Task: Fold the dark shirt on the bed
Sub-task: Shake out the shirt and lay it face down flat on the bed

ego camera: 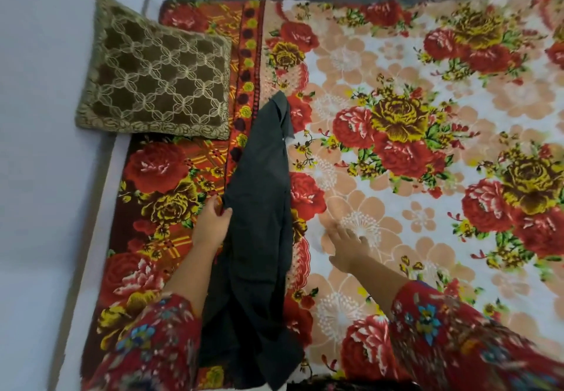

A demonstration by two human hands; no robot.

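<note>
Left hand (213, 222) pinches the dark shirt (259, 207), lengthwise collar-away; right hand (345, 244) spread, empty.

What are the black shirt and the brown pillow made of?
The dark shirt looks like thin woven cloth, maybe cotton: matte, hanging in soft folds. The brown pillow looks like velvet with shiny gold thread stitched in a lattice; its pile catches light. Neither can be told for sure.
</note>
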